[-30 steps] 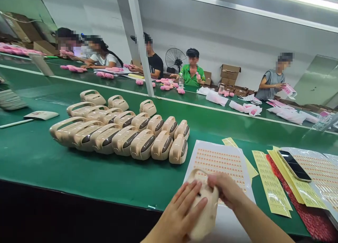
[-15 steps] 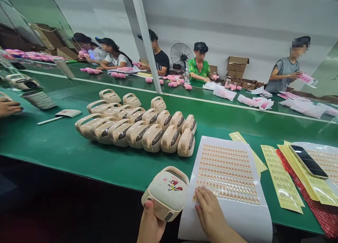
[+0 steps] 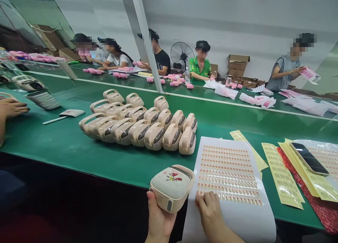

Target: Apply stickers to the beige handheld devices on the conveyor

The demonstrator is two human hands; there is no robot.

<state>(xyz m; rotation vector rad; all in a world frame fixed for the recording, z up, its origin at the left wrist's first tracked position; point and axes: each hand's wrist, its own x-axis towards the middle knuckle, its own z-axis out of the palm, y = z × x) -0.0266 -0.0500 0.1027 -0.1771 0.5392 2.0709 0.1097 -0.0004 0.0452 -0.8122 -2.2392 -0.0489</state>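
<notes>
Since half a second earlier the beige speaker (image 3: pixel 172 186) has shifted slightly right and up in the left hand (image 3: pixel 158 220), and the right hand (image 3: pixel 211 209) has slid a little right along the sticker sheet (image 3: pixel 229 172). The speaker is held over the near edge of the green belt (image 3: pixel 52 144), mesh face up, showing a small red printed figure; the left fingers are curled beneath it, the thumb pressed on its near corner. The right fingertips (image 3: pixel 204 198) are bent together onto the lowest row of orange stickers; whether one is pinched cannot be told. Beyond lies a cluster of beige speakers (image 3: pixel 139 125) with handles. To the right lie yellow label sheets (image 3: pixel 280 172) and a phone (image 3: pixel 308 158). A co-worker's hand (image 3: pixel 12 107) rests at the left edge.
</notes>
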